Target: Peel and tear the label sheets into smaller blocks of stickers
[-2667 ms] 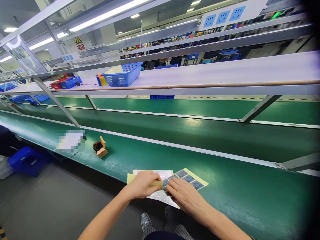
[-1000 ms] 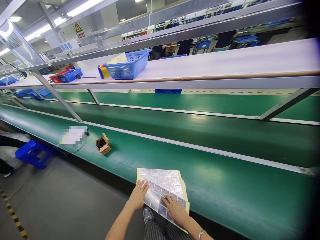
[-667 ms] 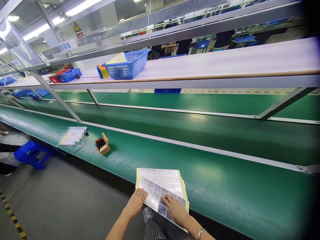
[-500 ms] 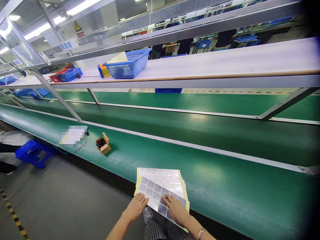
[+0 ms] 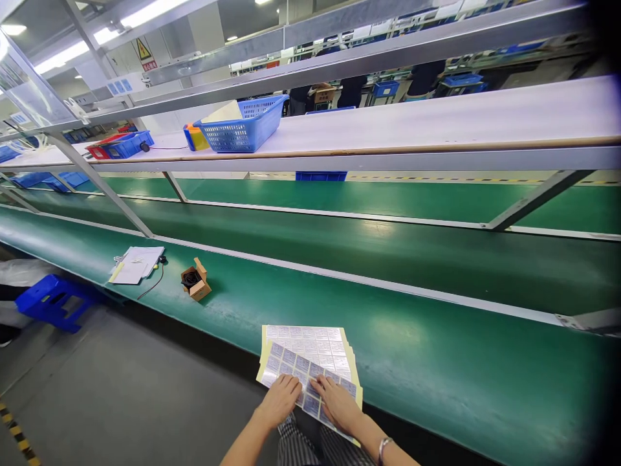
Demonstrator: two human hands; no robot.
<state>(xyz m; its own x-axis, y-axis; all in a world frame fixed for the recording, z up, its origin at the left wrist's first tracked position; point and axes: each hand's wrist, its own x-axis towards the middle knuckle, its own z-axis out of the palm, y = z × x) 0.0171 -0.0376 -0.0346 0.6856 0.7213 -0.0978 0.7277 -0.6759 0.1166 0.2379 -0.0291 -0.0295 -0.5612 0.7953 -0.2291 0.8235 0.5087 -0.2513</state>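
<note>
A sheet of silvery square labels (image 5: 275,361) on yellowish backing lies slanted over a stack of similar label sheets (image 5: 310,336), its near edge jutting past the green bench. My left hand (image 5: 281,399) is closed at the near edge of the top sheet, fingers bent over the labels; its thumb is hidden. Beside it, my right hand (image 5: 338,402) rests on the same sheet, fingers apart and fingertips touching the labels near the middle. Whether a label is lifted between the fingertips is too small to tell.
On the green bench (image 5: 412,336), a small open cardboard box (image 5: 198,288) with something black inside stands left of the sheets. Farther left lie papers (image 5: 138,264) and a thin cable. A blue basket (image 5: 242,133) sits on the shelf above. A blue stool (image 5: 55,301) stands at left.
My left hand has slid right along the near edge of the sheet, closer to my right hand. My right hand stays on the labels. The view has shifted slightly.
</note>
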